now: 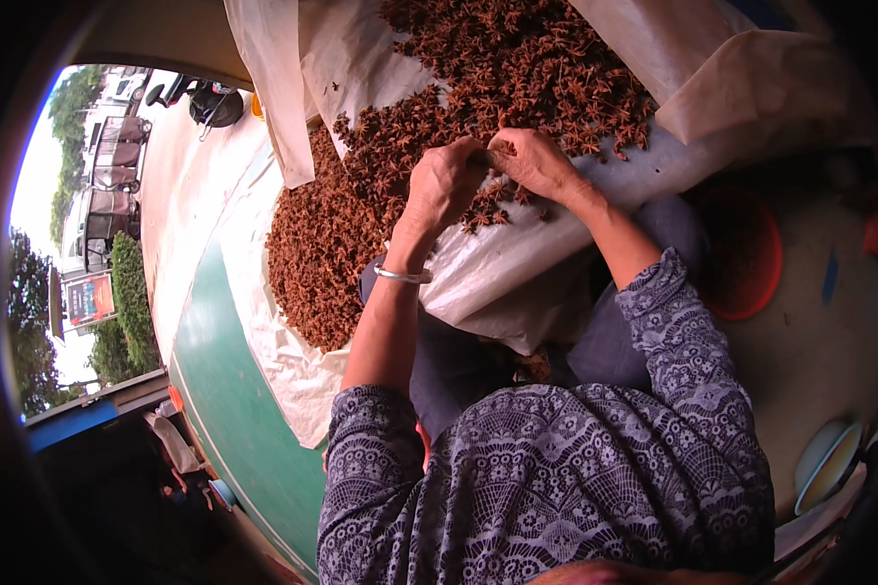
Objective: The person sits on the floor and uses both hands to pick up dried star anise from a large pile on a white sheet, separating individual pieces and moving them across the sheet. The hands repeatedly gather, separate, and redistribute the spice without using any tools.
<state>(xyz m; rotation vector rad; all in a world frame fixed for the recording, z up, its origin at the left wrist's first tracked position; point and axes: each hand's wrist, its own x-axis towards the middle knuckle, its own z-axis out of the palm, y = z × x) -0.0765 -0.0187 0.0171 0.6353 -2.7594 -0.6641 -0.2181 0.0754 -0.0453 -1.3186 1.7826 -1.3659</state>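
Observation:
A broad heap of brown star anise (527, 66) lies on pale plastic sheeting (497, 278) in front of me. Over its near edge my left hand (448, 175), with a silver bangle on the wrist, meets my right hand (534, 162) at the fingertips. The fingers of both hands are bent and close together; a bit of star anise shows by the right fingers, but which hand grips it is not clear. Loose star anise pieces (485, 212) lie on the sheet just below the hands. A second, denser brown pile (314, 256) spreads to the left.
Plastic flaps hang over the heap at the upper left (278, 88) and upper right (753, 88). A red basin (743, 256) stands on the floor at the right, a light blue bowl (827, 468) lower down. Green flooring (241, 365) and a parked scooter (208, 102) are at the left.

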